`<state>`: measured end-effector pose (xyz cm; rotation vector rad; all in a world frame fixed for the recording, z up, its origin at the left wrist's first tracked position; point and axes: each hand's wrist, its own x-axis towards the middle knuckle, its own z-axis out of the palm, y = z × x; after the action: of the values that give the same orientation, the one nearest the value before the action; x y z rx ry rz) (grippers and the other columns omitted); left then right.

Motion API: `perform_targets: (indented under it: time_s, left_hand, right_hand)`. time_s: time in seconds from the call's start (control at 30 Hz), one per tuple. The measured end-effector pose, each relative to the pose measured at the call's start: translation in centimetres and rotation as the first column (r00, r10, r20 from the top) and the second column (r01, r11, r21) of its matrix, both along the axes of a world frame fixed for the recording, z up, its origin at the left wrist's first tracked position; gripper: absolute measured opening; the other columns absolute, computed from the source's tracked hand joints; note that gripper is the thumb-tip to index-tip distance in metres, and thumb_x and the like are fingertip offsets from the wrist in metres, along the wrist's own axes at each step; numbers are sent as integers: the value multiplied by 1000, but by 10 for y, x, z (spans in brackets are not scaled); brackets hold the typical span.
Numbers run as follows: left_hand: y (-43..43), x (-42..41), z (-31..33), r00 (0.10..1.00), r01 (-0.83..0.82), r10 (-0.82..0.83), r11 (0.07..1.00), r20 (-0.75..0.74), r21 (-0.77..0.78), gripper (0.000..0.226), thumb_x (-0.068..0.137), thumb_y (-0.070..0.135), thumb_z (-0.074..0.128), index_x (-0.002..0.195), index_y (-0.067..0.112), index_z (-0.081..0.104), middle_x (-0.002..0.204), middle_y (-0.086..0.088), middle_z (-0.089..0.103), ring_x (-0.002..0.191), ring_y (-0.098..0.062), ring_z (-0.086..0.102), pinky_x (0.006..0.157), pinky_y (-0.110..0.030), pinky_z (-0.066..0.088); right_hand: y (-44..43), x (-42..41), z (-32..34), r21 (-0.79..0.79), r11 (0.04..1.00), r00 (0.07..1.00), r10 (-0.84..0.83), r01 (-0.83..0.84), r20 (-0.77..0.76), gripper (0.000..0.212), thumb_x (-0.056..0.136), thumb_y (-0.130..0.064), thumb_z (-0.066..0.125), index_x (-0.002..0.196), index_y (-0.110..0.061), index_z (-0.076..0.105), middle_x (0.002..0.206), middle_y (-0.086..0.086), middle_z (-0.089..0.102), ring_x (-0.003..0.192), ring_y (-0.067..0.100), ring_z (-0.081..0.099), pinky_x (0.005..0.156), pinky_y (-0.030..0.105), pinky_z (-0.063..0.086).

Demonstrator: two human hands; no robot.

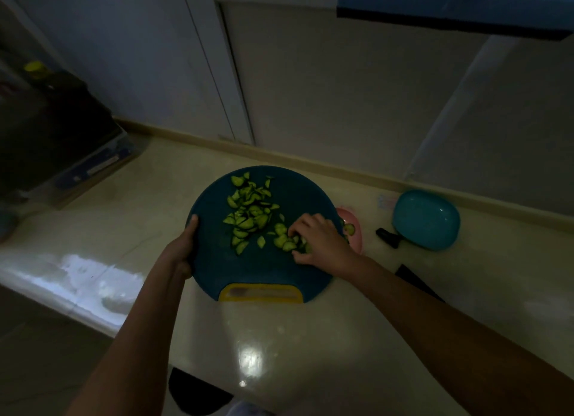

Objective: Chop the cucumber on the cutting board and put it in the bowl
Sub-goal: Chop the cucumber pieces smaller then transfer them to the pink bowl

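**Q:** How is the board (217, 260) held?

**A:** It is gripped at its left rim by the left hand (183, 248). The thumb is laid over the top face, and the other fingers are curled under the rim, out of sight. The board's yellow handle (261, 293) is seen on the near side, between the two forearms. Whether the board is lifted off the counter (279, 338) cannot be told.

**Q:** Where is the cucumber found?

**A:** It is seen as cut slices (248, 213) lying on the board. The main heap is spread just beyond the right fingertips, toward the left hand. A smaller cluster is enclosed between the bent fingers and thumb of the right hand (320, 238), close to the board's right rim.

**Q:** And the bowl (354, 226)?

**A:** The pink bowl is placed just behind the right knuckles and is largely covered by the board's rim and the hand. One slice is seen inside it.

**Q:** What else is shown?

**A:** A teal dish (425, 220) is set well to the right of the right fingers. A black knife handle (388, 237) is seen beside the dish, on its near left side. The blade cannot be made out.
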<state>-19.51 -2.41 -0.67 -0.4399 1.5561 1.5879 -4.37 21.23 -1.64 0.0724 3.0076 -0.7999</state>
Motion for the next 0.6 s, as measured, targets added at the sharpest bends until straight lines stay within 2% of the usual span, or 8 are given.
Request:
perform_targets:
  time_s: [0.2, 0.3, 0.37, 0.53, 0.6]
  left_hand:
    - [3, -5, -1, 999, -28, 28, 1000, -26, 2, 52, 92, 58, 34, 108, 15, 58, 122, -12, 55, 96, -26, 58, 90, -40, 40]
    - [4, -6, -1, 998, -56, 55, 998, -37, -27, 59, 92, 57, 36, 126, 11, 52, 127, -13, 54, 115, -31, 52, 89, -40, 40]
    - [5, -8, 0, 998, -55, 53, 998, -45, -31, 61, 92, 57, 36, 130, 11, 49, 128, -12, 54, 120, -30, 49, 89, -40, 41]
    - [5, -16, 10, 996, -31, 27, 999, -86, -37, 58, 92, 57, 35, 125, 12, 52, 128, -13, 54, 109, -28, 53, 87, -39, 41]
    - [2, -21, 12, 994, -37, 32, 998, -100, -50, 55, 92, 57, 37, 118, 13, 55, 129, -14, 54, 105, -28, 55, 87, -39, 42]
  right_hand:
    - [21, -7, 0, 115, 993, 999, -14, 9, 41, 28, 81, -28, 60, 106, -17, 56, 108, 3, 50, 101, 22, 43, 75, 29, 25]
    - [33, -6, 0, 182, 981, 993, -88, 71, 84, 28, 80, -29, 60, 106, -18, 56, 109, 3, 51, 103, 22, 45, 78, 30, 30]
    - [40, -5, -2, 193, 975, 984, -135, 112, 112, 28, 80, -30, 59, 105, -17, 55, 108, 4, 51, 103, 24, 45, 84, 34, 33]
    - [54, 1, -4, 161, 969, 957, -215, 186, 192, 27, 81, -30, 60, 103, -15, 56, 109, 7, 51, 104, 26, 44, 85, 34, 34]
    - [57, 5, -6, 118, 964, 954, -254, 237, 161, 28, 84, -33, 60, 105, -15, 58, 108, 7, 50, 104, 25, 44, 85, 33, 35]
